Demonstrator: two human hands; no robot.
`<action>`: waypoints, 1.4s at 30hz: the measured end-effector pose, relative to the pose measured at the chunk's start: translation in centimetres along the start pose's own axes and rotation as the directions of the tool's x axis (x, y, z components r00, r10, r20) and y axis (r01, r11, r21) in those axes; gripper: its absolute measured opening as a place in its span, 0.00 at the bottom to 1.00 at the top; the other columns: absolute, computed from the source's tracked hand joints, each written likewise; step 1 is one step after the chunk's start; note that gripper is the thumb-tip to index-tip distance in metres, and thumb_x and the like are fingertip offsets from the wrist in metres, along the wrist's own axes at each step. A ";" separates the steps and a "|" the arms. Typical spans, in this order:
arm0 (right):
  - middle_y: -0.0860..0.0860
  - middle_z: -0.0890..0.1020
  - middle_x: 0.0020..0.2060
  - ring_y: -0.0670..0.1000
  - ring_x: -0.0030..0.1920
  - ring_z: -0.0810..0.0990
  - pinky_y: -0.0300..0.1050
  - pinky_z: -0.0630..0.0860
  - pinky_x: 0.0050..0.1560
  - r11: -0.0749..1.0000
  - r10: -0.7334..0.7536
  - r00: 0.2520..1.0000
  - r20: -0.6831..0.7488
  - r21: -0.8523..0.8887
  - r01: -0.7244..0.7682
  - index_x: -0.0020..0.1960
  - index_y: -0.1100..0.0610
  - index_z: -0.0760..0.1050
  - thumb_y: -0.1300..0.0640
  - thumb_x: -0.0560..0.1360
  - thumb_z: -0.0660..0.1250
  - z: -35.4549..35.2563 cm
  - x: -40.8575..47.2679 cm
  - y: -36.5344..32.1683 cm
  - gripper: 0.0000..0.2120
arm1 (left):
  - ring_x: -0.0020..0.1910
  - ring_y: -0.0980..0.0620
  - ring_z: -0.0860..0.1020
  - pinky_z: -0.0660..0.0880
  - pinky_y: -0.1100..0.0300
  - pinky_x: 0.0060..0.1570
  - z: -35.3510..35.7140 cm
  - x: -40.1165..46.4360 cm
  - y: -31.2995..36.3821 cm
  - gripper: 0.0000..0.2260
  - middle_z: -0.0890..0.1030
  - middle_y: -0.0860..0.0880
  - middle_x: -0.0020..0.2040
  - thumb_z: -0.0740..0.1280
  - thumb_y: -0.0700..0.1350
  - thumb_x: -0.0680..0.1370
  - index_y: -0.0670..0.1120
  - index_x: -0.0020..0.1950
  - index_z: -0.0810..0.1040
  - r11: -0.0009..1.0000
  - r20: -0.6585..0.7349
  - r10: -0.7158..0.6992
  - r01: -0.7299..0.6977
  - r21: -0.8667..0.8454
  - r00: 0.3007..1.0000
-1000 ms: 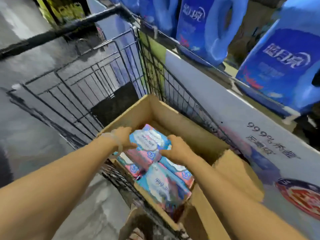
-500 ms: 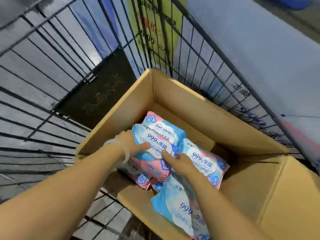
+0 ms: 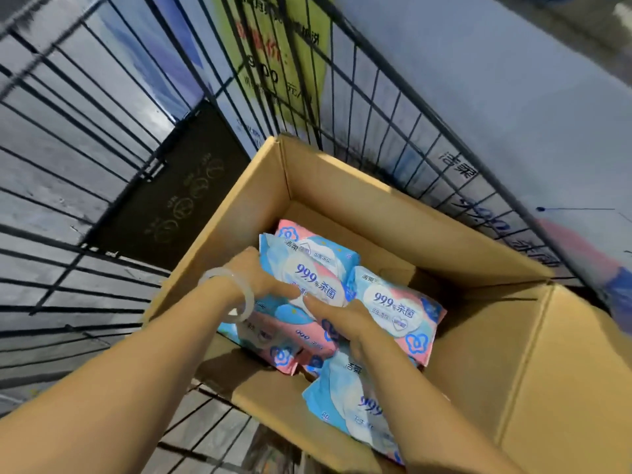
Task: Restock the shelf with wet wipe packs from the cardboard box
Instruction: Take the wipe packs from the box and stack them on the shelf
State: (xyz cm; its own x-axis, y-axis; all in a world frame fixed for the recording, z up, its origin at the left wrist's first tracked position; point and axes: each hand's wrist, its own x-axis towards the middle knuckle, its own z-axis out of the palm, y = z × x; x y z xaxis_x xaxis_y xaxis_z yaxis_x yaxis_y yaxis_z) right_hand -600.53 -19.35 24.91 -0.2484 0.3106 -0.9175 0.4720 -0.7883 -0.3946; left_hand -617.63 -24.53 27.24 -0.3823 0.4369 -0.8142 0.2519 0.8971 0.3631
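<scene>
Blue-and-pink plastic wet wipe pack [image 3: 313,275] lay lengthwise between both hands in the brown cardboard box [image 3: 342,186], left hand [image 3: 260,278] and right hand [image 3: 345,318] gripping its near end, equally close.

pink-and-blue wet wipe packs [image 3: 398,307], tan cardboard box [image 3: 359,200], black wire cart [image 3: 393,131]

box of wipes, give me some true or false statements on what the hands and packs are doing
1. Both hands hold the same pack. True.
2. The box sits in a wire cart. True.
3. The left hand is bare at the wrist. False: it wears a pale bangle.
4. The box is empty apart from the held pack. False: more packs lie inside.
5. The right hand rests on the box's flap. False: it grips the pack.
</scene>
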 end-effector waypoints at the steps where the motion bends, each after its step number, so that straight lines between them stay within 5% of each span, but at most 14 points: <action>1: 0.46 0.72 0.13 0.40 0.14 0.68 0.28 0.64 0.17 1.000 -0.014 1.000 -0.001 0.009 0.014 0.32 0.58 0.71 0.60 0.69 0.76 0.0 -0.5 -0.1 0.14 | 0.50 0.49 0.74 0.72 0.57 0.49 -0.6 -0.6 0.5 0.33 0.77 0.48 0.54 0.80 0.54 0.60 0.45 0.58 0.71 0.999 -0.008 0.016 -0.015 0.028 1.000; 4: 0.50 0.78 0.19 0.46 0.22 0.74 0.31 0.70 0.28 0.989 -0.052 0.998 -0.036 0.138 0.056 0.37 0.64 0.78 0.53 0.57 0.83 -0.2 -2.4 -1.1 0.20 | 0.54 0.48 0.76 0.75 0.53 0.53 -2.4 -2.5 2.0 0.47 0.77 0.48 0.58 0.80 0.59 0.48 0.44 0.63 0.70 0.995 -0.029 0.087 -0.086 0.046 0.996; 6: 0.48 0.77 0.16 0.43 0.17 0.73 0.27 0.67 0.22 0.975 -0.083 0.994 -0.076 0.200 0.097 0.36 0.62 0.76 0.58 0.68 0.77 -1.3 -3.7 -1.9 0.11 | 0.52 0.49 0.78 0.77 0.53 0.52 -3.5 -3.8 3.0 0.42 0.80 0.50 0.55 0.79 0.60 0.48 0.45 0.58 0.75 0.987 -0.018 0.161 -0.161 0.007 0.987; 8: 0.48 0.83 0.25 0.44 0.24 0.79 0.31 0.74 0.27 0.965 -0.128 0.989 -0.077 0.222 0.143 0.42 0.60 0.79 0.56 0.69 0.76 -2.4 -5.3 -2.9 0.09 | 0.50 0.51 0.81 0.78 0.57 0.49 -4.3 -5.1 3.9 0.35 0.84 0.50 0.51 0.81 0.55 0.50 0.46 0.54 0.80 0.967 0.011 0.236 -0.234 -0.097 0.972; 11: 0.57 0.85 0.49 0.55 0.46 0.83 0.61 0.81 0.51 0.929 -0.311 0.933 -0.184 0.147 0.338 0.58 0.63 0.77 0.54 0.59 0.82 -4.2 -9.0 -4.0 0.31 | 0.42 0.61 0.83 0.78 0.68 0.42 -3.7 -8.3 6.0 0.23 0.86 0.56 0.40 0.82 0.50 0.56 0.48 0.48 0.81 0.917 0.078 0.369 -0.349 -0.195 0.926; 13: 0.58 0.83 0.52 0.55 0.49 0.83 0.58 0.81 0.53 0.887 -0.420 0.871 -0.254 0.088 0.454 0.60 0.64 0.72 0.55 0.58 0.82 -6.3 -11.7 -4.3 0.35 | 0.36 0.66 0.82 0.77 0.75 0.37 -2.2 -11.1 7.4 0.20 0.85 0.61 0.36 0.83 0.49 0.57 0.50 0.44 0.80 0.867 0.071 0.445 -0.409 -0.284 0.893; 17: 0.54 0.83 0.48 0.41 0.35 0.82 0.35 0.81 0.36 0.812 -0.565 0.773 -0.290 -0.031 0.582 0.57 0.66 0.76 0.58 0.60 0.82 -11.5 -18.4 -3.9 0.29 | 0.48 0.52 0.83 0.81 0.55 0.51 1.7 -15.9 9.6 0.42 0.85 0.47 0.51 0.83 0.60 0.44 0.44 0.55 0.79 0.761 -0.025 0.570 -0.539 -0.360 0.822; 20: 0.53 0.83 0.53 0.44 0.44 0.85 0.43 0.83 0.45 0.744 -0.634 0.676 -0.374 -0.058 0.666 0.59 0.63 0.73 0.50 0.51 0.83 -15.8 -24.1 -1.7 0.42 | 0.42 0.58 0.83 0.80 0.68 0.39 4.8 -22.0 12.5 0.36 0.85 0.52 0.45 0.83 0.55 0.47 0.47 0.51 0.78 0.697 -0.060 0.649 -0.624 -0.352 0.758; 23: 0.55 0.82 0.55 0.54 0.53 0.83 0.51 0.82 0.49 0.683 -0.674 0.612 -0.413 -0.034 0.729 0.62 0.63 0.70 0.50 0.52 0.83 -20.2 -30.1 0.9 0.43 | 0.36 0.62 0.83 0.81 0.67 0.39 8.2 -28.6 15.5 0.34 0.85 0.57 0.36 0.82 0.59 0.41 0.50 0.43 0.78 0.615 -0.075 0.735 -0.709 -0.345 0.674; 26: 0.55 0.83 0.54 0.51 0.49 0.85 0.41 0.83 0.41 0.617 -0.715 0.530 -0.456 -0.056 0.785 0.61 0.64 0.73 0.48 0.49 0.83 -25.0 -35.9 3.1 0.45 | 0.30 0.65 0.81 0.79 0.71 0.34 11.9 -34.6 18.4 0.18 0.83 0.61 0.29 0.79 0.37 0.62 0.51 0.43 0.74 0.536 -0.098 0.799 -0.776 -0.332 0.593; 28: 0.56 0.84 0.51 0.49 0.44 0.85 0.37 0.81 0.36 0.582 -0.739 0.483 -0.469 -0.084 0.809 0.59 0.67 0.74 0.52 0.51 0.84 -27.7 -39.4 4.5 0.42 | 0.27 0.68 0.79 0.75 0.74 0.28 14.3 -38.0 20.3 0.17 0.82 0.61 0.27 0.74 0.31 0.67 0.50 0.42 0.73 0.488 -0.094 0.837 -0.813 -0.319 0.539; 30: 0.58 0.83 0.52 0.51 0.46 0.84 0.38 0.80 0.35 0.548 -0.749 0.437 -0.498 -0.095 0.831 0.61 0.69 0.71 0.54 0.51 0.85 -30.4 -42.5 5.8 0.44 | 0.27 0.68 0.79 0.75 0.74 0.27 16.4 -40.9 21.9 0.17 0.82 0.58 0.30 0.74 0.30 0.67 0.50 0.43 0.74 0.452 -0.092 0.863 -0.839 -0.304 0.498; 34: 0.55 0.81 0.52 0.51 0.46 0.81 0.32 0.79 0.31 0.479 -0.748 0.342 -0.569 -0.105 0.872 0.60 0.65 0.69 0.64 0.62 0.80 -35.1 -47.2 7.8 0.32 | 0.34 0.60 0.82 0.78 0.70 0.30 20.2 -44.6 25.2 0.19 0.83 0.53 0.39 0.75 0.30 0.66 0.47 0.47 0.74 0.389 -0.075 0.900 -0.868 -0.307 0.430; 42: 0.54 0.84 0.49 0.49 0.40 0.83 0.32 0.76 0.26 0.447 -0.734 0.270 -0.623 -0.144 0.883 0.58 0.61 0.73 0.62 0.61 0.81 -43.7 -50.4 6.4 0.30 | 0.46 0.53 0.83 0.81 0.61 0.43 24.4 -47.1 33.3 0.23 0.84 0.50 0.47 0.80 0.36 0.61 0.48 0.50 0.76 0.298 -0.061 0.942 -0.904 -0.307 0.331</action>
State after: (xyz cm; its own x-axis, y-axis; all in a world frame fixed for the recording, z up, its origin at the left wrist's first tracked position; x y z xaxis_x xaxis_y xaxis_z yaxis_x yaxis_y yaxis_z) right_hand -548.05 -16.90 66.45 0.1128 0.9936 0.0110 0.1140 -0.0019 -0.9935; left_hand -569.53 -16.80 66.60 0.0561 0.9934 0.0997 0.1478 -0.1070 0.9832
